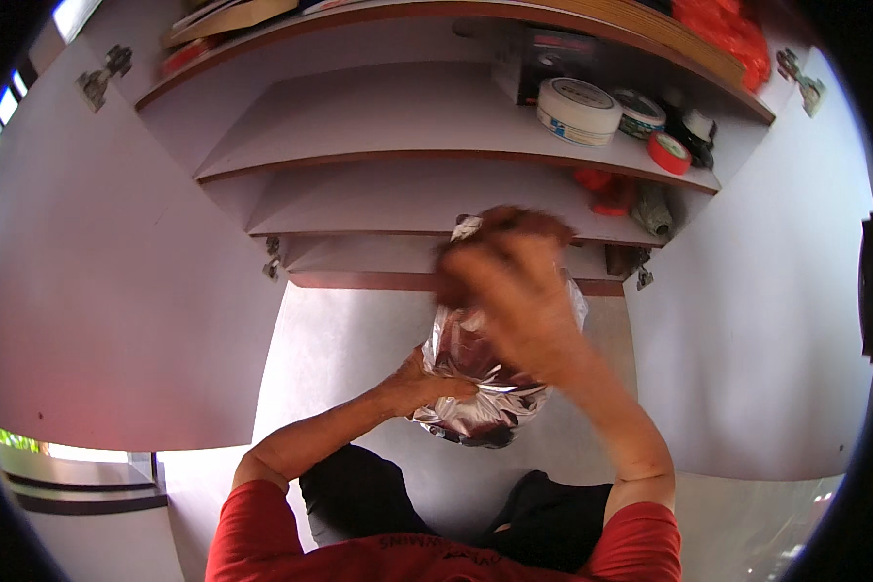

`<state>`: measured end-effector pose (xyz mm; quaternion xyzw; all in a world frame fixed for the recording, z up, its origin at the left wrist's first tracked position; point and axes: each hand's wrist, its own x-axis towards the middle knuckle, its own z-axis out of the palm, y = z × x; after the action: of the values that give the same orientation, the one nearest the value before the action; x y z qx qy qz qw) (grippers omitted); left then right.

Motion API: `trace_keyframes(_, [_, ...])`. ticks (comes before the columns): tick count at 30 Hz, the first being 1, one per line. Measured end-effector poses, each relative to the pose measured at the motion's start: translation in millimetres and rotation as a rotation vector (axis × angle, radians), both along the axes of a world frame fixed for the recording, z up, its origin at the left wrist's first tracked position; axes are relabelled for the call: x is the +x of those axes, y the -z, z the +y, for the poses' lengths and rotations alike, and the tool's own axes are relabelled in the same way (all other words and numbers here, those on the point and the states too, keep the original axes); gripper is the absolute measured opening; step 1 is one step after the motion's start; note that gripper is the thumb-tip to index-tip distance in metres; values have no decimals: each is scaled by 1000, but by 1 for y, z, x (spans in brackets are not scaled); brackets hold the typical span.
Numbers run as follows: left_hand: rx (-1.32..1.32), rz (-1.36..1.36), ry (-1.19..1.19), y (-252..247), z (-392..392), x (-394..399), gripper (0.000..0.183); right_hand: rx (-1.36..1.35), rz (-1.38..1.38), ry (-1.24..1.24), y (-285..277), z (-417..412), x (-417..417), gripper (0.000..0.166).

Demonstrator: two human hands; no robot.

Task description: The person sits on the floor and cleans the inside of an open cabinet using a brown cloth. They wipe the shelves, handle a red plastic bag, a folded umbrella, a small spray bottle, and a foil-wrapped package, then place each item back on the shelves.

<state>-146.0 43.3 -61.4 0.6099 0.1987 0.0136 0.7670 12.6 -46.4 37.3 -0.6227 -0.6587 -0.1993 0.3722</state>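
A crinkled clear plastic bag (480, 411) with dark reddish contents hangs before me, in front of the lowest shelves of a cabinet. My left hand (436, 385) grips the side of the bag, thumb across its front. Over the bag's upper part is my right hand (516, 298), blurred by motion, with its fingers on a dark brown item (509, 225) that I cannot identify. A small silvery piece (467, 228) shows beside that item. The right fingertips are too blurred to make out clearly.
White cabinet doors stand open at left (131, 276) and right (749, 291). On the middle shelf (378, 109) are a round white tub (580, 109), another round container (639, 113), a red tape roll (669, 151) and a dark bottle (697, 134). Red plastic (724, 36) lies above.
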Motion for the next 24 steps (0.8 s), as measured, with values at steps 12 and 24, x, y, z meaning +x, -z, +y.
trace_keyframes(12, [-152, 16, -159, -2, 5, -2, 32, -57, 478, 347, 60, -7, 68, 38])
trace_keyframes(24, [-261, 36, -283, 13, 11, -1, 35, 18, 331, 225, 42, 11, 19, 36])
